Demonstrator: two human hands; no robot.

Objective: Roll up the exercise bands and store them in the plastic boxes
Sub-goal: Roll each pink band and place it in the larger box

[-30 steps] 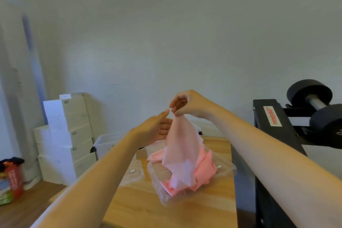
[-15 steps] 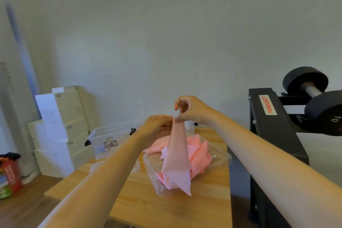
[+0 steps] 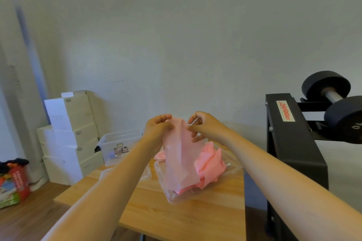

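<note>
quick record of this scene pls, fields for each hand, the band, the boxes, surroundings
left hand: grips the top edge of the pink band
right hand: pinches the same top edge
pink band: hangs down unrolled over the near plastic box
near plastic box: on the wooden table, holds a loose pile of pink bands
far plastic box: further back on the left, lid off
surroundings: dumbbell rack on the right, white boxes stacked on the left

Soft even daylight, slight blur, wide-angle distortion

Smooth wooden table (image 3: pixel 195 219), clear plastic box (image 3: pixel 170 197)
</note>
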